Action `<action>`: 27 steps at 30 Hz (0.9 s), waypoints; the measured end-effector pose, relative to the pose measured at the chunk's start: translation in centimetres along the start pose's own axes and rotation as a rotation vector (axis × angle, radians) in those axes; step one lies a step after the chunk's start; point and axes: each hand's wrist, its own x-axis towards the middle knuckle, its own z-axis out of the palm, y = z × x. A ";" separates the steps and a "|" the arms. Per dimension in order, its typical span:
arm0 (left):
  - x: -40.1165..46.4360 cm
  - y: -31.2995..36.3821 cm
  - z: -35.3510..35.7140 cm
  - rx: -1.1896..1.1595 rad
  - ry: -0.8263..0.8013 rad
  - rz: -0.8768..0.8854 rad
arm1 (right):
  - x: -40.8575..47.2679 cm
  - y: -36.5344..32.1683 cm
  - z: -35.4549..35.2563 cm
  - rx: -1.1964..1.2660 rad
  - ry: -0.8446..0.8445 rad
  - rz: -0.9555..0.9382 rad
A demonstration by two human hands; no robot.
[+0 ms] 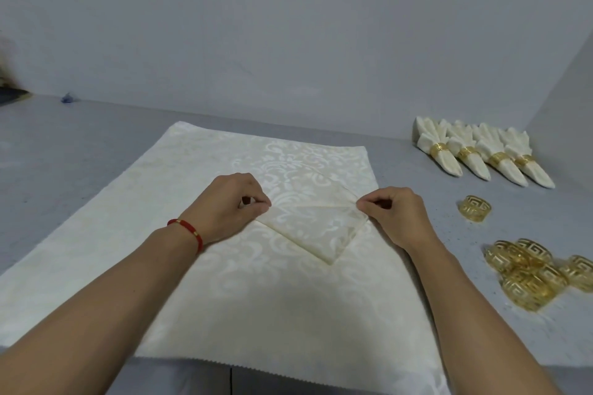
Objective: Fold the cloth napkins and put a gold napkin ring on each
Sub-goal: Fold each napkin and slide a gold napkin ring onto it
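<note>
Both sets of fingers are pinched shut on cloth right now: the left hand (229, 202) nips the left corner of a folded napkin (316, 228), and the right hand (393, 212) nips its right corner. That napkin lies as a downward-pointing triangle in the middle of a bigger cream damask cloth (160, 202) spread over the grey desk (80, 138).

So I'd say we're mid-fold on napkin number five, since four finished napkins (481, 154) with gold rings already sit in a row at the far right. Next move probably means bringing those two corners in or rolling the thing narrow, keeping the edges lined up, then reaching right for a ring. One loose gold ring (475, 208) sits just right of the right hand, with a pile of gold rings (539, 272) nearer.

Hard to tell: the fingertips are tucked under, so how many layers each pinch holds is unclear. White on white hides the fold lines too. The cloth's near edge runs out of frame.
</note>
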 end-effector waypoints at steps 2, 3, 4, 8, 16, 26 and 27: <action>0.1 -0.1 0.0 0.026 -0.012 0.010 | 0.0 0.0 0.1 -0.011 0.003 0.012; 0.1 -0.2 0.0 0.043 -0.013 0.027 | 0.0 0.1 0.1 -0.018 0.006 0.017; 0.2 -0.2 0.0 0.065 -0.009 0.047 | -0.1 0.1 0.1 -0.035 0.007 0.013; 0.1 0.1 0.5 0.154 0.013 0.133 | 0.0 0.0 0.4 -0.193 0.000 -0.072; -0.2 0.1 0.7 0.236 0.002 0.319 | -0.3 -1.8 0.7 -0.589 -0.148 -0.480; -0.4 0.7 -0.2 0.216 -0.008 0.298 | -5.8 -5.9 -0.8 -0.700 -0.435 -0.694; -0.4 0.7 -0.4 0.207 -0.014 0.284 | -5.9 -5.3 -0.9 -0.673 -0.447 -0.671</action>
